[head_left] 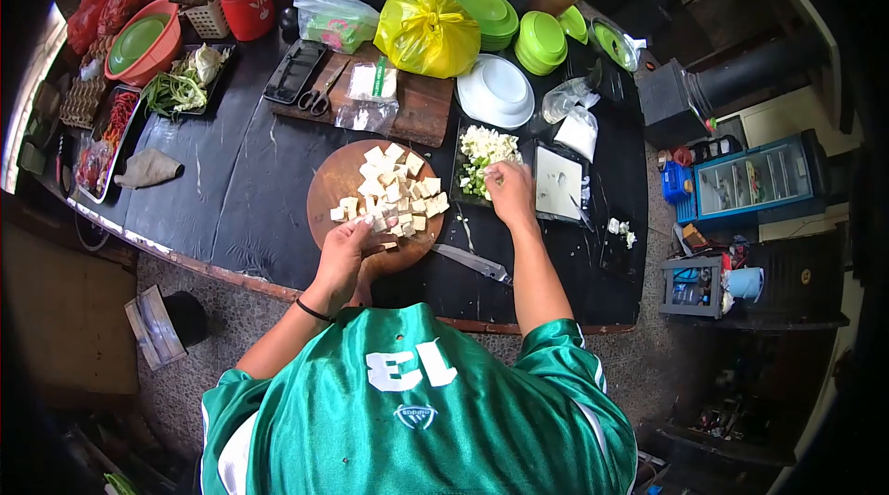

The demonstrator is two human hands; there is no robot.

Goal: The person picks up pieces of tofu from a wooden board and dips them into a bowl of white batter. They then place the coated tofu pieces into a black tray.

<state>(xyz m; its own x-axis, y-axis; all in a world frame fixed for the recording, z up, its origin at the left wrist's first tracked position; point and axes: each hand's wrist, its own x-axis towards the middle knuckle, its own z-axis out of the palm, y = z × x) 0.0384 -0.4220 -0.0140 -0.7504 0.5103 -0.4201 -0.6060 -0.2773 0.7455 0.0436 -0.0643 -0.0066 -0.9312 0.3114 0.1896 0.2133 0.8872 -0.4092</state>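
White tofu cubes lie heaped on a round wooden board with a handle toward me. At the heap's near left edge, my left hand is closed, pinching what looks like a piece of clear plastic over the cubes. My right hand reaches to a dark tray of chopped white and green vegetables. Its fingertips are pressed together at the tray's near right side; what they hold, if anything, is too small to make out. Between the hands, a knife lies flat on the black table.
A wooden block bears scissors and small plastic packets. Behind it sit a yellow bag and green bowls. White plates stand right of it. A white-surfaced tray lies beyond my right hand.
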